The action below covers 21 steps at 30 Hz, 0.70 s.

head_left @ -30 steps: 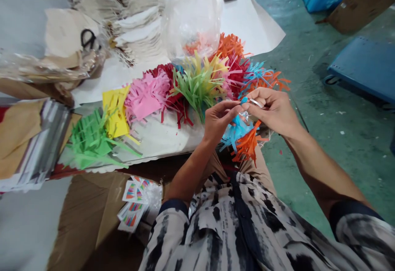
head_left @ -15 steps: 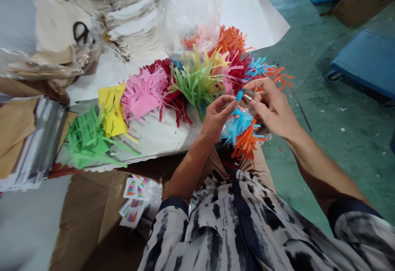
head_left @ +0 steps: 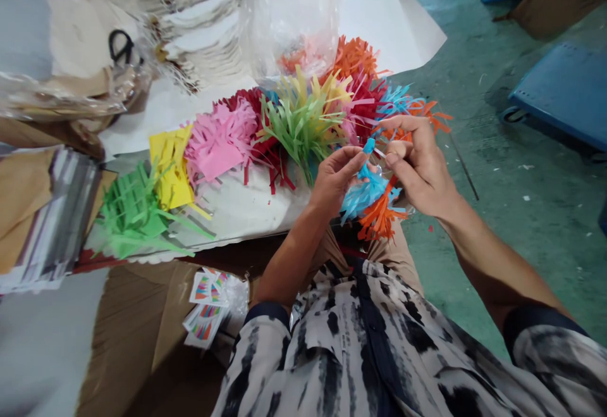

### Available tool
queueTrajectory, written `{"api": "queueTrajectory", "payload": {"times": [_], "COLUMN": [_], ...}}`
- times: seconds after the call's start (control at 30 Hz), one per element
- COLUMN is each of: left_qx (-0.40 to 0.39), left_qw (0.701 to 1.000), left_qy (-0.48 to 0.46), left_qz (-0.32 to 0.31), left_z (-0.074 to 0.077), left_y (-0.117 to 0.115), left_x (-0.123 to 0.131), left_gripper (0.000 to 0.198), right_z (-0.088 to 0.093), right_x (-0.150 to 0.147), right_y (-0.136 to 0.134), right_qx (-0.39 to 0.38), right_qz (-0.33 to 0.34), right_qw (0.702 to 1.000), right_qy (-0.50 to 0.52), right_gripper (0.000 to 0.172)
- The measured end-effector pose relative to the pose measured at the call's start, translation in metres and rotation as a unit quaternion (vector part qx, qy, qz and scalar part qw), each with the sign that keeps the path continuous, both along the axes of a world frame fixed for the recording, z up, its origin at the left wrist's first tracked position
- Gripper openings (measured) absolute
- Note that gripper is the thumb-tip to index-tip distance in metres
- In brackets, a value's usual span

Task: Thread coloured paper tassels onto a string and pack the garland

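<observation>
1. The left hand pinches the twisted top of a bright blue tassel of fringed tissue paper between thumb and fingertips; the tassel's tip pokes up above the grip, and its fringe spreads below the fingers, near the front edge of the cloth-covered tabletop.
2. The right hand holds the end of a narrow white strip between its thumb and a bent finger, with the index finger stretched out toward the blue tip. Whether the strip's other end touches the tassel is too small to tell.
3. One second ago both sets of fingertips met around the blue tip; now the right hand is slightly apart from the left, its index finger lifted, and more of the tip shows.
4. An orange fringed paper tassel hangs just below the blue one, as it did before.
5. On the tabletop, the light green paper tassel, the pink fringed paper bunch, the yellow paper piece and the green fringed paper keep their arrangement; the whole view has shifted slightly.
</observation>
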<state>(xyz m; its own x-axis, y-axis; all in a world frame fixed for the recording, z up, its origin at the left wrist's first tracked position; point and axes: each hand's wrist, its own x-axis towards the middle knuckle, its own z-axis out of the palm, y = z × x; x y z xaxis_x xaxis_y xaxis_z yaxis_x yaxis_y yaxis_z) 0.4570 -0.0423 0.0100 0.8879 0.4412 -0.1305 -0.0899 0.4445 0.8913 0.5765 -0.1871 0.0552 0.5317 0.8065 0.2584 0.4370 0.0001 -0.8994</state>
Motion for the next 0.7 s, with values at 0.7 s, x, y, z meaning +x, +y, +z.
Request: {"api": "queueTrajectory", "payload": {"times": [0.7], "left_qx": [0.149], "left_qw": [0.988], "left_qy": [-0.043], "left_qz": [0.021], "left_z": [-0.0024], "left_y": [-0.0101], "left_x": [0.0003], "left_gripper": [0.026], "right_z": [-0.0039], "right_x": [0.0055], "right_y": [-0.003], "right_qx": [-0.056], "right_qz": [0.01], "right_qw": [0.991], "right_qy": [-0.118], "right_gripper": [0.018]}}
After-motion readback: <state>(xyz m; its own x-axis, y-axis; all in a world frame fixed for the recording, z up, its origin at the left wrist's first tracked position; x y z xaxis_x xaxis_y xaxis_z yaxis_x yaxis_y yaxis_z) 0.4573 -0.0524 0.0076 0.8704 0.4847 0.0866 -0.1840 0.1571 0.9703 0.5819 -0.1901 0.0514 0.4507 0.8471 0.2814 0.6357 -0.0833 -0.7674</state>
